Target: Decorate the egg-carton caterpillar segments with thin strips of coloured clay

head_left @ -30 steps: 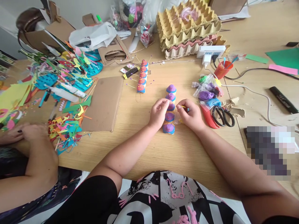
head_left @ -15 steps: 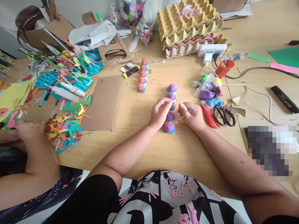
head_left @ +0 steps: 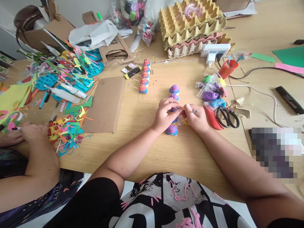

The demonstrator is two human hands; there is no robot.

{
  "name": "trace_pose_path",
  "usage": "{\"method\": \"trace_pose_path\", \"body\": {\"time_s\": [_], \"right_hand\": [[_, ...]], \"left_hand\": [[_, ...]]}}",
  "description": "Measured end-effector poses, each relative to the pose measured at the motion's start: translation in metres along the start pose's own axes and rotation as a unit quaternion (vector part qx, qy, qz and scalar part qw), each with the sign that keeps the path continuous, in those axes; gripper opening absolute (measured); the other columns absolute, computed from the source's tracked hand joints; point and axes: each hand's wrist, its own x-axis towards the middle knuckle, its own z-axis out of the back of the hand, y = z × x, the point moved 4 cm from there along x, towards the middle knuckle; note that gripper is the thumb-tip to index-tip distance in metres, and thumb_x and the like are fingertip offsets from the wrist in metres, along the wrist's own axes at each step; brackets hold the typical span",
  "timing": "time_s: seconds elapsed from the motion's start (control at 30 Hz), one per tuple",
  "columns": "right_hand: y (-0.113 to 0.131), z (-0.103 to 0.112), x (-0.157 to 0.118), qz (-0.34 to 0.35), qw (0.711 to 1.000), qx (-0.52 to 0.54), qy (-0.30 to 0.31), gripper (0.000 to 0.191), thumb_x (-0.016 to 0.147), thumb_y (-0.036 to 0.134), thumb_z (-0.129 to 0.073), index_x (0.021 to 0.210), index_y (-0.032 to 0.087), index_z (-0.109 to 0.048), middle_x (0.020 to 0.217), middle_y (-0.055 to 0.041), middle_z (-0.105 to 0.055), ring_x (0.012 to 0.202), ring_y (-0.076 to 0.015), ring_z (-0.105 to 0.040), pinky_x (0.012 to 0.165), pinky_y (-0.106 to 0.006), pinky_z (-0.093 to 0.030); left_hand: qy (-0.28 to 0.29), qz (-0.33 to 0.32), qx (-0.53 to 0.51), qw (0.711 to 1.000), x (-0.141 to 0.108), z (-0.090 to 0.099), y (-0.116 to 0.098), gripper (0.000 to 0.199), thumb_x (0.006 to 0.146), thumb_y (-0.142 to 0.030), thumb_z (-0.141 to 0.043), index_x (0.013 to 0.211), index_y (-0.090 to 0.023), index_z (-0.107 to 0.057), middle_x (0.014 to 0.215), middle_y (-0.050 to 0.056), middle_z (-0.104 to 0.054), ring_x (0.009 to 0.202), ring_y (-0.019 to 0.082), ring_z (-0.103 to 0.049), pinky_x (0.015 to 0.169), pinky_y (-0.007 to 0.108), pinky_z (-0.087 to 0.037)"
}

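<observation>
As two bare hands meet above a pale wood-grain surface [head_left: 140,142], the left hand [head_left: 167,115] and the right hand [head_left: 195,118] press thumb and forefinger together, pinching between them a tiny yellowish piece [head_left: 183,108], too small to identify. A small teal spot shows at the right hand's fingers; whether it is a ring or a bead cannot be told.

Just below and partly hidden by the left hand, a straight row of purple-topped blue domes [head_left: 171,130] lies on the surface, running away from the person. Farther off and to the left sits a second row of red-and-blue domes [head_left: 144,77], thin purple-tipped sticks jutting from its sides, with a small yellow-and-black box [head_left: 132,72] near its far end and a flat brown cardboard sheet [head_left: 104,104] to its left.

Right of the hands lie black-handled scissors [head_left: 227,117], below clear plastic bags of coloured material [head_left: 211,90] and an orange-red cup [head_left: 228,68]. Stacked pulp egg trays [head_left: 191,25] stand at the back beside a white power strip [head_left: 216,49]. At far left, another person's hand [head_left: 34,131] rests near a heap of multicoloured paper scraps [head_left: 68,133].
</observation>
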Motion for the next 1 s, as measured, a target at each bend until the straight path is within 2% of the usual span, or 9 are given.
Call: {"method": "trace_pose_path", "body": {"time_s": [0.17, 0.27, 0.37, 0.6, 0.73, 0.83, 0.93, 1.0], "right_hand": [[-0.004, 0.000, 0.000, -0.016, 1.000, 0.020, 0.011, 0.079, 0.095, 0.088, -0.045, 0.061, 0.020, -0.062, 0.056, -0.0025, -0.057, 0.054, -0.0131, -0.049, 0.056, -0.031, -0.041], [-0.008, -0.003, 0.003, -0.022, 0.998, 0.060, 0.012, 0.066, 0.089, 0.085, -0.062, 0.081, 0.020, -0.070, 0.068, -0.0025, -0.063, 0.061, -0.0143, -0.053, 0.057, -0.030, -0.041], [-0.012, -0.006, 0.005, -0.036, 0.992, 0.119, 0.007, 0.059, 0.080, 0.077, -0.080, 0.097, 0.021, -0.071, 0.082, -0.0027, -0.067, 0.065, -0.0138, -0.055, 0.058, -0.029, -0.043], [-0.018, -0.003, 0.007, -0.052, 0.985, 0.165, -0.019, 0.053, 0.081, 0.072, -0.084, 0.088, 0.023, -0.064, 0.072, 0.0019, -0.058, 0.060, -0.0119, -0.044, 0.054, -0.027, -0.035], [-0.015, -0.001, 0.005, -0.042, 0.985, 0.164, -0.024, 0.058, 0.084, 0.077, -0.077, 0.072, 0.023, -0.058, 0.064, 0.0019, -0.053, 0.057, -0.0115, -0.041, 0.052, -0.027, -0.032], [-0.012, 0.000, 0.004, -0.042, 0.991, 0.126, -0.028, 0.067, 0.089, 0.080, -0.069, 0.058, 0.022, -0.053, 0.058, -0.0001, -0.051, 0.056, -0.0121, -0.043, 0.051, -0.028, -0.031], [-0.010, 0.001, 0.004, -0.045, 0.995, 0.087, -0.029, 0.069, 0.091, 0.081, -0.064, 0.057, 0.020, -0.059, 0.058, -0.0021, -0.055, 0.057, -0.0127, -0.046, 0.051, -0.029, -0.033], [-0.011, 0.001, 0.005, -0.045, 0.996, 0.072, -0.029, 0.064, 0.090, 0.078, -0.068, 0.066, 0.019, -0.069, 0.064, -0.0032, -0.062, 0.058, -0.0127, -0.048, 0.053, -0.029, -0.036]], "left_hand": [[-0.020, 0.029, 0.016, 0.999, 0.000, 0.002, 0.002, 0.035, 0.099, -0.058, -0.071, 0.093, -0.025, -0.080, 0.104, 0.006, -0.077, 0.114, 0.022, -0.070, 0.115, 0.042, -0.053], [-0.027, 0.040, 0.020, 0.999, 0.000, 0.002, 0.003, 0.035, 0.099, -0.058, -0.071, 0.092, -0.025, -0.081, 0.104, 0.006, -0.077, 0.116, 0.023, -0.070, 0.116, 0.043, -0.052], [-0.042, 0.042, 0.014, 0.998, 0.000, 0.003, 0.004, 0.034, 0.099, -0.057, -0.071, 0.094, -0.026, -0.082, 0.105, 0.006, -0.078, 0.116, 0.023, -0.069, 0.116, 0.043, -0.051], [-0.037, 0.077, -0.050, 0.995, -0.001, 0.006, 0.006, 0.035, 0.100, -0.057, -0.070, 0.112, -0.027, -0.082, 0.118, 0.007, -0.079, 0.121, 0.022, -0.070, 0.115, 0.041, -0.053], [-0.034, 0.090, -0.060, 0.994, -0.001, 0.007, 0.004, 0.033, 0.102, -0.058, -0.067, 0.107, -0.029, -0.081, 0.114, 0.006, -0.079, 0.121, 0.024, -0.070, 0.114, 0.044, -0.052], [-0.032, 0.099, -0.065, 0.992, -0.001, 0.007, 0.004, 0.032, 0.102, -0.057, -0.067, 0.105, -0.029, -0.081, 0.113, 0.006, -0.079, 0.120, 0.024, -0.069, 0.114, 0.042, -0.051], [-0.029, 0.108, -0.067, 0.992, -0.001, 0.007, 0.004, 0.032, 0.102, -0.057, -0.067, 0.103, -0.028, -0.081, 0.112, 0.006, -0.078, 0.118, 0.023, -0.069, 0.113, 0.041, -0.051], [-0.030, 0.114, -0.067, 0.991, -0.001, 0.007, 0.004, 0.033, 0.102, -0.057, -0.067, 0.101, -0.028, -0.081, 0.110, 0.006, -0.078, 0.117, 0.023, -0.069, 0.113, 0.041, -0.051]]}}
